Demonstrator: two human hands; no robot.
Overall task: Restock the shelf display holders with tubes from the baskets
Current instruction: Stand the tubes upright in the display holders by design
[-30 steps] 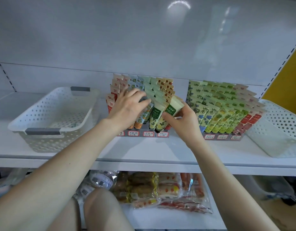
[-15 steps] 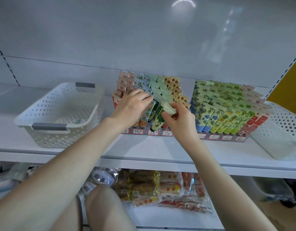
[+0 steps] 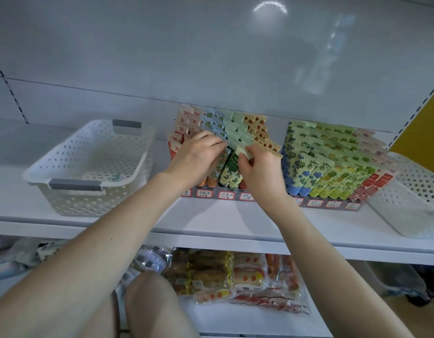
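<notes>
Two white baskets stand on the shelf, one at each end, and two display holders sit side by side between them. The left holder and the right holder each show four price labels along the front. Both are packed with rows of standing tubes, too many and too overlapped to count. The left basket has a small pale thing on its floor, which I cannot make out. The right basket is cut off by the frame edge.

Both bare arms reach up from below to the left holder. The left hand lies knuckles up on the middle rows, fingers bent over the tube tops. Whether they grip any tube I cannot tell. The right hand is just beside it. Its thumb and fingertips pinch the flat top end of one green tube, which stands nearly upright at the front of the green row in the left holder.

The hands hide the front tubes of that holder and part of its leftmost label. On the shelf below lie clear-wrapped food packets, and a bare knee shows at the bottom edge
</notes>
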